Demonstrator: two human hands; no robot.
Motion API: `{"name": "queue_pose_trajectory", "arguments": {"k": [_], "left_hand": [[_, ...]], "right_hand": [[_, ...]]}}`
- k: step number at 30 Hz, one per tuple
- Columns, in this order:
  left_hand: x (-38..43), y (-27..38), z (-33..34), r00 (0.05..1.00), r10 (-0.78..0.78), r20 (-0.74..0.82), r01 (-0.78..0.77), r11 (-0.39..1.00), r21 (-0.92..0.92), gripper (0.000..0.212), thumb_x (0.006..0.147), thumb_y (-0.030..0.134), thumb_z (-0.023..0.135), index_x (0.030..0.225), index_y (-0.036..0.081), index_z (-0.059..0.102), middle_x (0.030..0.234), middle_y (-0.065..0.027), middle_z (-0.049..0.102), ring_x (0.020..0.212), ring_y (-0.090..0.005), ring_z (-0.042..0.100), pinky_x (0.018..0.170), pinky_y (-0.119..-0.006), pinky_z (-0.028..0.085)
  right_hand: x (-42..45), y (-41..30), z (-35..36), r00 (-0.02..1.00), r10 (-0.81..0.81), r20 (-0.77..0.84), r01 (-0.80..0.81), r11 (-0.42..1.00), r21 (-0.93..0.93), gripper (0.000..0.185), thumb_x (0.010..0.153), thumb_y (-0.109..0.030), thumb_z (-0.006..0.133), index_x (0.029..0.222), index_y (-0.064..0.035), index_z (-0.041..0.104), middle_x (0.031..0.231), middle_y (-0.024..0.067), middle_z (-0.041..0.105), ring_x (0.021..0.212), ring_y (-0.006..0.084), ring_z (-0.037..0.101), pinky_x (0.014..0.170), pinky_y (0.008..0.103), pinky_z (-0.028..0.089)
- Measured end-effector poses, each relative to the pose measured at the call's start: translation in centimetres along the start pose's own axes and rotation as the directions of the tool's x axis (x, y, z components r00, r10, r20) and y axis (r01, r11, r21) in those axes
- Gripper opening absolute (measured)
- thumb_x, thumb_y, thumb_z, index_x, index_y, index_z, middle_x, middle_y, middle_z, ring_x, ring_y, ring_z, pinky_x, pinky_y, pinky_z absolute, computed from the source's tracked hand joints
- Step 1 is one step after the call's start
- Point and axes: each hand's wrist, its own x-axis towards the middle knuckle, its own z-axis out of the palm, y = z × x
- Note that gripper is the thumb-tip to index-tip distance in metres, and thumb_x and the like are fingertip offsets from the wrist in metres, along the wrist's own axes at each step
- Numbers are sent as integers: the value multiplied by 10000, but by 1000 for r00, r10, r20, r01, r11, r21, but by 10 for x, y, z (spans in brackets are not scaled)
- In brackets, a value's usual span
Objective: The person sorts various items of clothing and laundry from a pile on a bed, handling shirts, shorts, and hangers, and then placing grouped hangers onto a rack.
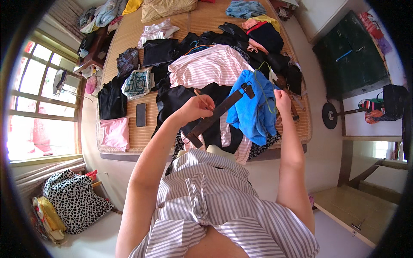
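My left hand (197, 109) pinches the thin beige hook of a dark brown clip hanger (219, 111). Its bar slants upward to the right, with a metal clip at each end. My right hand (282, 102) is closed at the side of a thin green hanger (265, 88), partly covering it. That hanger lies against a crumpled blue garment (248, 113). Beyond my hands spreads a pink-and-white striped top (209, 67), with an orange hanger (196, 49) at its upper edge. Black clothing (171, 103) lies under my left hand and the dark bar.
A woven mat (135, 135) covers the bed. On its left lie a phone (141, 114), folded pink cloth (115, 133), black cloth (113, 98) and a patterned teal piece (138, 83). More clothes (264, 35) are piled at far right. A spotted bag (74, 200) stands lower left.
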Motion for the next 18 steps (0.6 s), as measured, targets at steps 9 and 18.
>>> {"name": "queue_pose_trajectory", "arguments": {"k": [9,18], "left_hand": [[-41,-21,-6,991,-33,-132,16,992,-129,96,701,-10,618,792,19,603,810,-50,630,676,-111,570,622,-236,466],[-72,-21,-1,948,-62,-314,-64,925,-375,167,881,173,556,862,12,596,742,-62,614,663,-115,579,629,-248,477]], "right_hand": [[-50,6,51,996,86,-1,-80,925,-371,272,829,-295,532,1012,-96,562,1028,230,591,1043,391,524,955,476,354],[-82,-49,-91,679,-546,-492,382,834,-398,199,897,-234,504,971,-86,614,792,149,591,759,313,574,661,386,460]]}}
